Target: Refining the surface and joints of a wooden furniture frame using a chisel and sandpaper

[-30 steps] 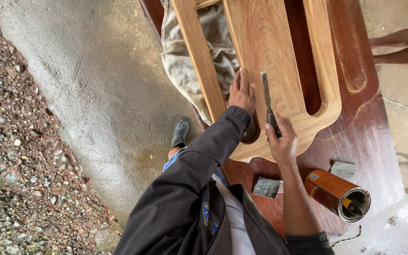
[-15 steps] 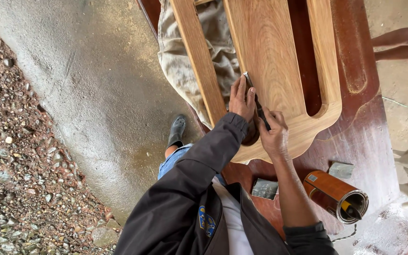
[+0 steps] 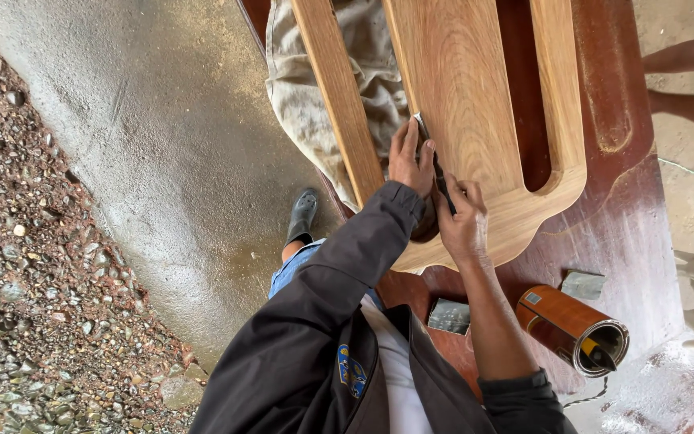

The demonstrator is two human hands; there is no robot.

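1. Head view: both hands together at the inner edge of a pale carved wooden frame (image 3: pixel 475 128), lying on a dark red-brown varnished counter (image 3: pixel 628 225).
2. Left hand (image 3: pixel 408 158) pressed flat on the wood, fingers closed over the far end of a thin dark abrasive strip (image 3: pixel 431 157).
3. Right hand (image 3: pixel 461 223) clamped on the near end of the same strip, knuckles just beside the left wrist.
4. Compared with a second ago: strip no longer lifted upright in the right hand alone, now laid down along the slot edge and pinned by both hands; suggests rubbing of that edge begun.
5. Dusty beige cloth (image 3: pixel 339 88) bunched under the frame, far left.
6. On the counter near right: brown cylindrical can (image 3: pixel 568 325) on its side, two small grey blocks (image 3: pixel 449 316) (image 3: pixel 584 284) beside it.
7. Grey concrete floor (image 3: pixel 146 161) and gravel (image 3: pixel 34 281) to the left; another person's bare legs (image 3: pixel 684 80) far right.
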